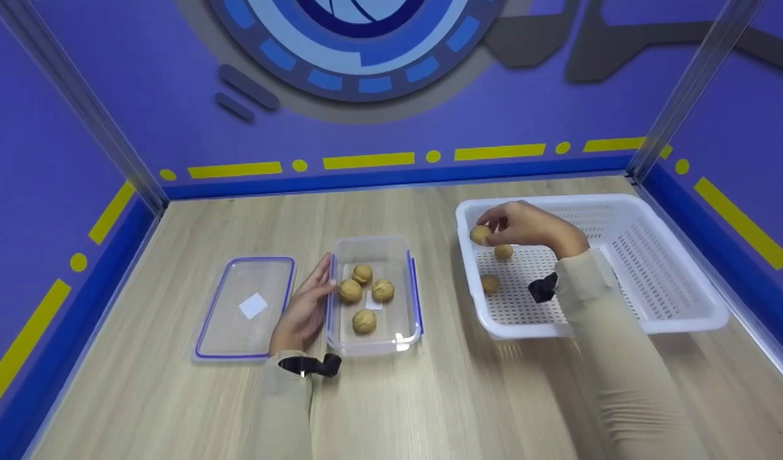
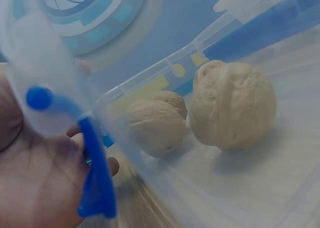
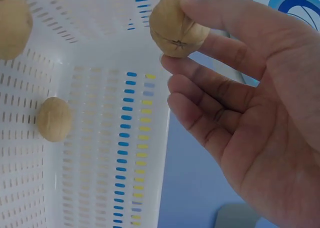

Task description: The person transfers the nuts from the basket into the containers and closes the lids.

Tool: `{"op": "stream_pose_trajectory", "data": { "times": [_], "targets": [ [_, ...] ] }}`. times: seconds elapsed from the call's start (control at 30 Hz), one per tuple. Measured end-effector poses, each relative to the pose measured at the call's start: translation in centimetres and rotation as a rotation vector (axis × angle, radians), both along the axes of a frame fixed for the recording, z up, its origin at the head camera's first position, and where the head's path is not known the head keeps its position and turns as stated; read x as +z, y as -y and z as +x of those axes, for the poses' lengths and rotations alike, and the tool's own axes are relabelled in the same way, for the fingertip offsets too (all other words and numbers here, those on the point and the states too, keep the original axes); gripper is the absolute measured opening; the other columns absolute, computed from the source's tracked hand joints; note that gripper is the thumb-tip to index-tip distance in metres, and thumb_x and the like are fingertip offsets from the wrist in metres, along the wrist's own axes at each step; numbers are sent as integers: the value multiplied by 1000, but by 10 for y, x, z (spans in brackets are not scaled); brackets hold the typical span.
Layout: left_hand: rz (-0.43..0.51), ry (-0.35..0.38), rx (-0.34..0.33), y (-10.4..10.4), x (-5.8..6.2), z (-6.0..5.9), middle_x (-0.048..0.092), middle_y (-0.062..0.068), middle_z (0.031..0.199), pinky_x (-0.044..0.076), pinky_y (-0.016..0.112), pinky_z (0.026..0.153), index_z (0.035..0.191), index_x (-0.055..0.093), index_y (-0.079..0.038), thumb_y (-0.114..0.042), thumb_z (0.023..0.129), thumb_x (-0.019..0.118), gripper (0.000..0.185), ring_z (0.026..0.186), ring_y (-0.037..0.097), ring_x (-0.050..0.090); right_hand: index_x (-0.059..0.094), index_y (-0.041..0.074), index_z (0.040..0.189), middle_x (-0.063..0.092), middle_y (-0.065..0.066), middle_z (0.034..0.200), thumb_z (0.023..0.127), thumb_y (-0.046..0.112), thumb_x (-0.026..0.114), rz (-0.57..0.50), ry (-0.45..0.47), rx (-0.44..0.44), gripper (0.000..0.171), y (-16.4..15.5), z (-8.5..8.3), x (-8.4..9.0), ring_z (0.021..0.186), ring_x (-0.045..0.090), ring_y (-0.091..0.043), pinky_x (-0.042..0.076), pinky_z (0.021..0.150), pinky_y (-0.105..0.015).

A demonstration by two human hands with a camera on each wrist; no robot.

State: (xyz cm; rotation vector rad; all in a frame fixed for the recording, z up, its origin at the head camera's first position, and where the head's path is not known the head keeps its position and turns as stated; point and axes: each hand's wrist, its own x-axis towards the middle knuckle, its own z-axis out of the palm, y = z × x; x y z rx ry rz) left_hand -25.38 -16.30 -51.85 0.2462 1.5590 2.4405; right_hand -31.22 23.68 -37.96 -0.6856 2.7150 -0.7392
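Observation:
A walnut (image 3: 172, 25) is pinched between the thumb and fingers of my right hand (image 1: 522, 223), over the left side of a white plastic basket (image 1: 679, 327). Two more walnuts, one near (image 1: 490, 283) and one farther back (image 1: 503, 252), lie on the basket's perforated floor. My left hand (image 1: 304, 313) rests against the left side of a clear plastic container (image 1: 347, 348), its fingers fairly straight along the wall. Several walnuts (image 1: 364, 321) sit inside that container. In the left wrist view, a blue-edged clear flap (image 2: 97, 173) partly hides the left palm.
A clear lid with a blue seal (image 1: 238, 326) lies flat left of the container, a white square label on it. Wood-grain table (image 1: 442, 383) runs between container and basket. Blue-purple panels (image 1: 430, 128) enclose the back and sides.

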Motion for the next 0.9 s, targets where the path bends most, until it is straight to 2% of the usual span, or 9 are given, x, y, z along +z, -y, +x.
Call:
{"op": "stream_pose_trajectory", "data": {
  "times": [0.1,0.37,0.6,0.9],
  "targets": [
    [1,22,11,-1,0,-1,-6,10,162,-11,38,121,154,9,-6,-5,89,57,80,148,25,-13,67,7,119,69,-8,102,85,20,71,2,-13,5,36,3,0,2,93,58,-21,49,78,-32],
    [-3,73,21,-2,2,-1,-4,5,163,-8,35,122,154,8,-7,6,93,41,71,150,20,-9,68,9,118,68,-6,101,85,19,71,-34,-27,13,34,10,1,4,91,57,-21,48,77,-32],
    [5,41,-1,-2,3,-1,-7,9,162,-10,37,121,153,4,-3,6,95,36,67,149,23,-13,70,8,112,69,-6,100,85,22,72,-52,-83,61,31,19,1,6,88,58,-20,49,76,-31],
    [14,52,1,-1,2,-1,-7,8,162,-11,35,121,153,5,-4,7,94,36,68,149,22,-13,68,5,116,69,-8,101,84,19,71,-38,-77,72,35,34,2,8,91,59,-22,51,78,-33]
  ]
}}
